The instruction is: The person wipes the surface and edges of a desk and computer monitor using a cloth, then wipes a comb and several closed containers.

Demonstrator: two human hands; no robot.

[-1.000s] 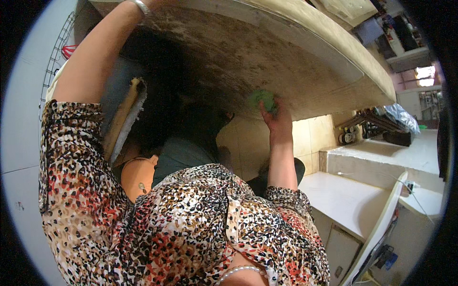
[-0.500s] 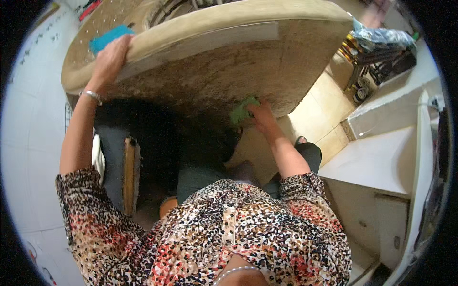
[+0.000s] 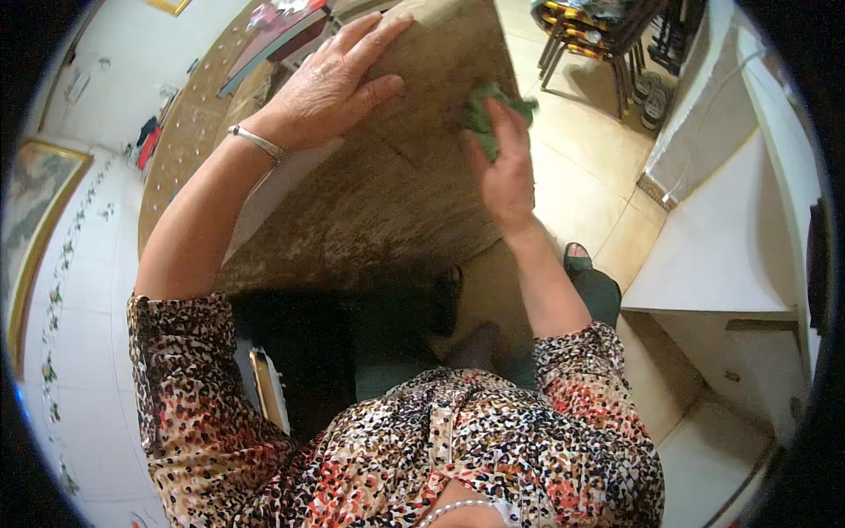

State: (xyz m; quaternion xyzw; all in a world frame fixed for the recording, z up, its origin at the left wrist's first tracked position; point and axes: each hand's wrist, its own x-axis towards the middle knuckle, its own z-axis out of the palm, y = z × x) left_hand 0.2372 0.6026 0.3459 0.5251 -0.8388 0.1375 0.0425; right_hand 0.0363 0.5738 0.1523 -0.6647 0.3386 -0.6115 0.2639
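Observation:
A large brown panel (image 3: 378,189) with a worn, mottled surface leans in front of me; I cannot tell what piece of furniture it belongs to. At its upper edge rests my left hand (image 3: 330,92), fingers spread, with a silver bangle at the wrist. Bunched in the fingers of my right hand (image 3: 508,172) is a green cloth (image 3: 495,110), pressed to the panel near its right edge. The hand partly covers the cloth.
Stacked dark-legged stools (image 3: 594,40) stand at the far right, with wheels (image 3: 656,101) beside them on the tiled floor (image 3: 585,176). A white cabinet (image 3: 713,264) is on my right. A gold-framed picture (image 3: 40,229) hangs on the left wall.
My right hand has moved up and away with the green cloth. My left hand has shifted right along the panel's edge, its fingers now spread. My view has turned, and the blue cloth no longer shows.

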